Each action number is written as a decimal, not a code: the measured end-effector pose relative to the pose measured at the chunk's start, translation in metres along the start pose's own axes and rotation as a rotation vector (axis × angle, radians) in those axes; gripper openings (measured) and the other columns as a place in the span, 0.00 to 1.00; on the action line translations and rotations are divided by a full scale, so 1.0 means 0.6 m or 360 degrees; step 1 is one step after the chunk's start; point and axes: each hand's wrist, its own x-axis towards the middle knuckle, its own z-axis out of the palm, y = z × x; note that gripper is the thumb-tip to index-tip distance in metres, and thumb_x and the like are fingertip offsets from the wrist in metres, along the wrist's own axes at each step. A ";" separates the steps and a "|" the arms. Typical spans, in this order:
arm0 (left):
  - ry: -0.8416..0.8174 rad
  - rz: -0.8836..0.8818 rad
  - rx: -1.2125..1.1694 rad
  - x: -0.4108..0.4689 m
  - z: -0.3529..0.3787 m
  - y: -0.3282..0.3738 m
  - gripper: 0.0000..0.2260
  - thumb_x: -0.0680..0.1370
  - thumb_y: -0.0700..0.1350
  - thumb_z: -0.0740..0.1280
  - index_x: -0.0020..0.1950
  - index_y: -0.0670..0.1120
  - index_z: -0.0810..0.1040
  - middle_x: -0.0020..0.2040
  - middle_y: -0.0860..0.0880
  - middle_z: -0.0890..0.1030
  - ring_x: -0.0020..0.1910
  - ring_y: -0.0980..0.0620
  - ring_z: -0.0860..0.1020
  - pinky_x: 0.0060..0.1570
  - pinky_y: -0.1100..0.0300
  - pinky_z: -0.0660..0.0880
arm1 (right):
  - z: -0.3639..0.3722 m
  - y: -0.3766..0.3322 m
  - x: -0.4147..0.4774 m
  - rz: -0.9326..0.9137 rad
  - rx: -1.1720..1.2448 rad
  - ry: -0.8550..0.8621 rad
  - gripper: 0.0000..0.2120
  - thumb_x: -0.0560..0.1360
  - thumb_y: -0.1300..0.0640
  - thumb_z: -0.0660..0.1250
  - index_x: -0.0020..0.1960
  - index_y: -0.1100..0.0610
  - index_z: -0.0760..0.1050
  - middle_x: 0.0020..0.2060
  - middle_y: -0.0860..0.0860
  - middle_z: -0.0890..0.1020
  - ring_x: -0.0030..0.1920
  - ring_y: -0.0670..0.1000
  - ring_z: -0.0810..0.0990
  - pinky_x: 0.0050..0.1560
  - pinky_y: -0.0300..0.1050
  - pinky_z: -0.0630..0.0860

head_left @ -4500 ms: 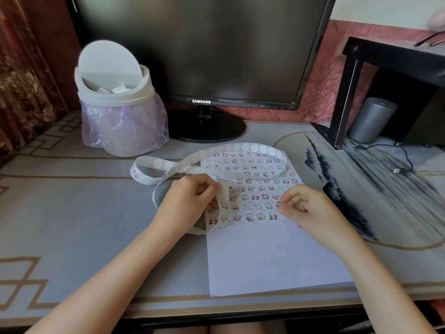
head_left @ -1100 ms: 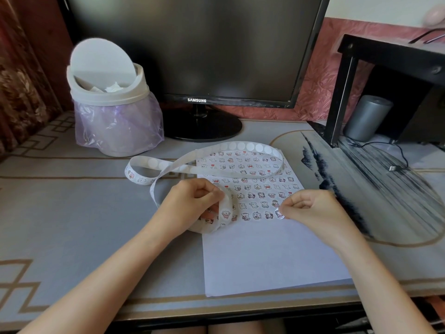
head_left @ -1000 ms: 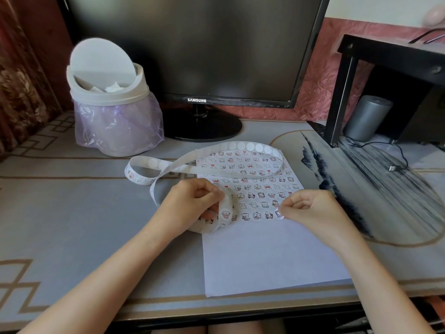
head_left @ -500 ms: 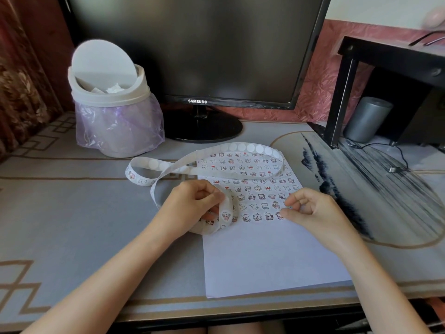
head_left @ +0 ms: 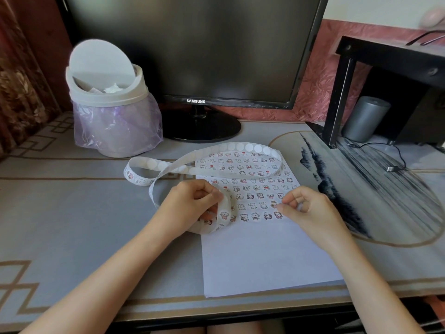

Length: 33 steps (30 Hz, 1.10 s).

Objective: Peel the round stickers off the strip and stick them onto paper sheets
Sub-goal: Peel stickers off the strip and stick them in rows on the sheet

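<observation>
Left hand [head_left: 192, 201]: centre of the frame, at the left edge of the sheet; fingers curled round a bend of the strip, holding it firmly.
Right hand [head_left: 305, 208]: right of centre; fingers curled, tips down on the sheet at the right end of the lowest rows; whether a sticker is pinched there cannot be told.
Strip [head_left: 240, 147]: long white backing, looped from the left hand up across the top of the sheet and back to a curl at centre left; blank circles along the far run, printed stickers left on the part by the left hand.
Stickers [head_left: 250, 175]: small round cartoon prints, in close rows over the upper half of the sheet.
Paper sheet [head_left: 265, 256]: white, flat on the tabletop [head_left: 72, 213]; lower half bare; near edge close to the tabletop's front.
Surroundings: lidded bin [head_left: 108, 97] upper left; dark monitor [head_left: 192, 44] top centre; grey speaker [head_left: 364, 118] upper right.
Risk, placement: the rows are tight, so a sticker set down slightly off would likely overlap its neighbour or skew the row.
Risk, strip: the slack loop lies over stuck rows; a pull by the left hand could drag it across them or shift the loose sheet.
Risk, peel: a thin sticker may fold on itself if lifted from one edge too fast.
</observation>
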 end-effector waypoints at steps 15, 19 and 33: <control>0.0012 0.0002 0.0005 0.001 0.001 -0.002 0.06 0.77 0.44 0.68 0.40 0.45 0.79 0.34 0.52 0.84 0.30 0.56 0.80 0.30 0.71 0.74 | -0.017 -0.001 -0.003 0.0056 0.0237 -0.0214 0.08 0.68 0.59 0.75 0.44 0.53 0.78 0.37 0.51 0.77 0.30 0.40 0.72 0.38 0.35 0.69; 0.0005 -0.0004 -0.0004 0.003 0.001 -0.004 0.06 0.77 0.44 0.68 0.40 0.45 0.79 0.37 0.50 0.85 0.31 0.55 0.81 0.32 0.69 0.75 | -0.008 0.000 -0.003 0.0026 0.0069 -0.0182 0.10 0.66 0.55 0.77 0.43 0.50 0.77 0.37 0.45 0.76 0.31 0.41 0.71 0.38 0.39 0.67; 0.0119 0.0216 -0.0333 0.000 0.000 0.006 0.06 0.78 0.42 0.66 0.41 0.43 0.78 0.32 0.49 0.82 0.32 0.54 0.78 0.32 0.64 0.76 | 0.029 -0.098 -0.020 -0.0261 0.0530 -0.0302 0.03 0.74 0.57 0.70 0.42 0.53 0.76 0.37 0.49 0.83 0.34 0.40 0.77 0.35 0.31 0.70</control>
